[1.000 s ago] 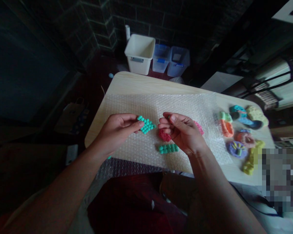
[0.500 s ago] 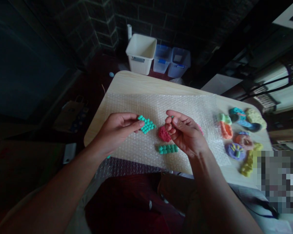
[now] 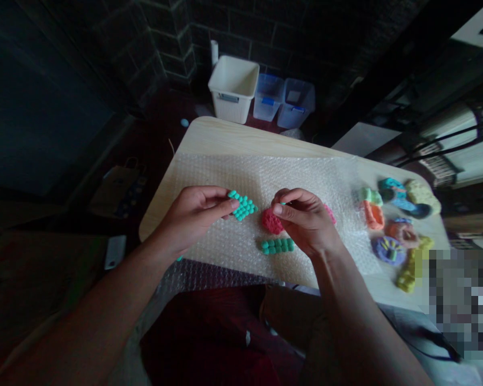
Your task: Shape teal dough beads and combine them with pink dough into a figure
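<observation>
Here, the left hand (image 3: 197, 217) pinches the turquoise beaded piece (image 3: 244, 208) above bubble wrap (image 3: 229, 244), long axis roughly ten-to-four, tip toward four o'clock; at three, the right hand (image 3: 308, 222) clamps a green bit (image 3: 282, 203), perhaps a bead.

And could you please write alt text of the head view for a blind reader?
A person's left hand pinches a turquoise beaded piece above bubble wrap on a pale table, while the right hand pinches a tiny green bit. A red piece and a green strip lie nearby; more colourful pieces sit at right.
</observation>
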`<state>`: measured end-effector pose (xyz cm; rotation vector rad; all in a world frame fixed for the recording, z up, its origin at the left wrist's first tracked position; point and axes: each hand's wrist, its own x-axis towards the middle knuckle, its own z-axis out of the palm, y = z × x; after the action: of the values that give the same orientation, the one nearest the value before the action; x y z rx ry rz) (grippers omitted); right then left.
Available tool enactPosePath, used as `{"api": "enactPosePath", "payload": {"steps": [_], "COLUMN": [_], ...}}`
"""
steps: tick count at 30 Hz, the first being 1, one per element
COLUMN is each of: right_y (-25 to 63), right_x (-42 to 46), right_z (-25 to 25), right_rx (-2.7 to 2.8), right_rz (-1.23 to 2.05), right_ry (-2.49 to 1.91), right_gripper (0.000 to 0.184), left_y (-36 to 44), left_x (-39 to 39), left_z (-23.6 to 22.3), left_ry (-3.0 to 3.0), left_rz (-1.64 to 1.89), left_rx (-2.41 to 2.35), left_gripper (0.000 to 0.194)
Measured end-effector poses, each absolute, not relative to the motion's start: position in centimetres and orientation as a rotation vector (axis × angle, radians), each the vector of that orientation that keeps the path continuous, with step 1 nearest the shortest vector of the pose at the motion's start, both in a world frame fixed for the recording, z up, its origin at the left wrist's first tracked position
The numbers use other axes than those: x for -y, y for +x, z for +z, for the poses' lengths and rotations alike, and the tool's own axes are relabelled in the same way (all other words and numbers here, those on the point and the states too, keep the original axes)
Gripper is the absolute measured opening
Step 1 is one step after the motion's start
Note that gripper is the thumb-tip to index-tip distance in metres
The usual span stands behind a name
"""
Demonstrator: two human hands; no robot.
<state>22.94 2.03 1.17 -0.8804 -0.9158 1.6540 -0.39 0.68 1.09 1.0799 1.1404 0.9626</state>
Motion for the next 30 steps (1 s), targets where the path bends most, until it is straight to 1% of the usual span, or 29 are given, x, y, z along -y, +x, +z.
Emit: {"api": "enactPosePath", "payload": {"steps": [6, 12, 15, 21, 24, 27, 30], "right_y": [22.98, 22.86, 22.83, 22.81, 22.82, 22.81, 22.69], "right_x": [-2.09, -2.09, -2.02, -1.89, -2.04, -2.24, -2.19], "right_z": [0.74, 1.07, 1.08, 0.74, 0.91, 1.17, 1.23], "right_rx": [0.916, 0.926, 0.931, 0.967, 0.951, 0.902, 0.915], "right_rz": [1.69, 1.72, 1.701, 1.637, 1.577, 1.587, 1.571], "right_ry": [-0.934, -0.925, -0.994, -1.044, -1.042, -1.008, -1.013], "right_gripper": [0.028, 0.023, 0.021, 0.022, 0.025, 0.028, 0.027], "left_y": [-0.35, -0.31, -0.35, -0.32, -0.29, -0.29, -0.21], "left_x": [-0.76, -0.71, -0.7, -0.7, -0.7, -0.68, -0.63], "left_z": [1.07, 1.06, 1.1, 1.02, 1.0, 1.1, 1.26], "left_ry": [1.075, 1.084, 1.092, 1.104, 1.104, 1.112, 1.143], "left_rz": [0.964, 0.959, 0.956, 0.946, 0.947, 0.95, 0.928], "left_rx": [-1.154, -1.162, -1.157, -1.153, -1.153, -1.143, -1.133], "left_gripper": [0.022, 0.023, 0.022, 0.022, 0.022, 0.021, 0.019]}}
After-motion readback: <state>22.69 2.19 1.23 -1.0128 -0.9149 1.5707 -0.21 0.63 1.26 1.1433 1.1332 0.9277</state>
